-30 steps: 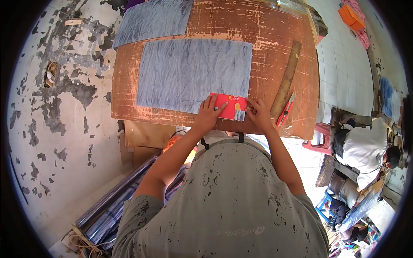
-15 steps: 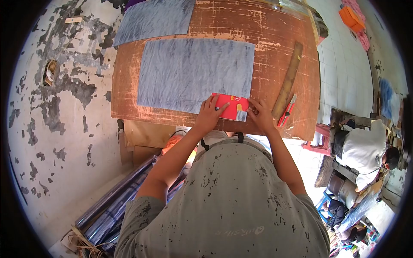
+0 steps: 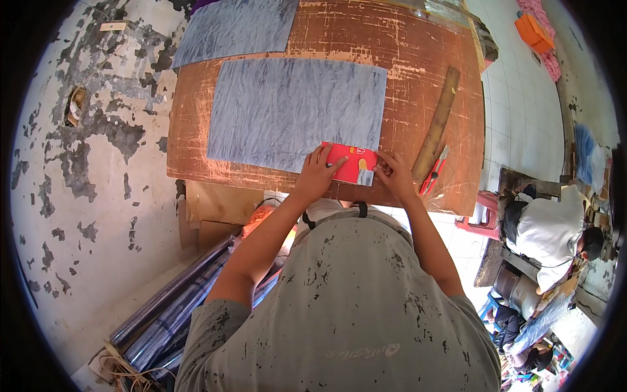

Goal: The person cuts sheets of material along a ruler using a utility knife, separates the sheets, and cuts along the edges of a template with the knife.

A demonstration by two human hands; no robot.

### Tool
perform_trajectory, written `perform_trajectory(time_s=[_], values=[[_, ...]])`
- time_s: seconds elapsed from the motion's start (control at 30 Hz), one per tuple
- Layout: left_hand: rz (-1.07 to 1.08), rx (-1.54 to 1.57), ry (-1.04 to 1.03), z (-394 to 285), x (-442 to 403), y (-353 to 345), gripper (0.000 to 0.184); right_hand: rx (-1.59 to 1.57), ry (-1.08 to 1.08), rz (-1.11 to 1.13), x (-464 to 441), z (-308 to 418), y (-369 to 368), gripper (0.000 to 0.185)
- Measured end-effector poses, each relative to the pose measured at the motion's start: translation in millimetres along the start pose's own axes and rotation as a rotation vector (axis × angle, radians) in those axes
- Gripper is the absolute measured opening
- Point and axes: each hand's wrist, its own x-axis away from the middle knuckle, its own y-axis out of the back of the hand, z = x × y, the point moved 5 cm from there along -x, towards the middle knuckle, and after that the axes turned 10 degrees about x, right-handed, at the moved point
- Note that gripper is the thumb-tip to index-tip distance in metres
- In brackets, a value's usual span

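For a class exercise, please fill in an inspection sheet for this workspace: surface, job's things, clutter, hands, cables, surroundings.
Surface: large brown worktop, scratched and worn.
Job's things: flat red rectangular piece with yellow markings, over the near-right part of a streaked blue-grey rectangular sheet.
Clutter: second streaked blue-grey sheet; long brown strip; slim red tool beside it.
Hands: left hand over the red piece's left part; right hand at its right edge, grip unclear.
Cables: tangled tan cords, lower left; kind unclear.
Surroundings: peeling white wall; red plastic stool; person in white top.
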Motion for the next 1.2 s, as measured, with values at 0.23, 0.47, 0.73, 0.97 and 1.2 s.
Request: perform_trajectory(time_s=[0.23,0.47,0.73,0.97,1.2], values=[[0.0,-0.004,-0.001,1.7,-0.3,-2.7,0.065,-0.01,0.012,-0.017,0.1,-1.7,-1.5,0.049],[0.002,-0.029,-0.012,1.5,-0.5,-1.6,0.066,-0.012,0.019,-0.028,0.4,-0.7,-0.6,0.05],[-0.001,0.001,-0.009,1.5,0.3,-0.4,0.067,-0.014,-0.005,-0.014,1.2,-0.5,-0.8,0.051],[0.002,0.004,-0.008,1.9,1.1,-1.5,0.067,-0.018,0.001,-0.016,0.8,-0.6,-1.3,0.05],[-0.015,0.024,-0.016,2.5,2.2,-1.8,0.066,-0.016,0.003,-0.021,0.3,-1.5,-2.1,0.049]])
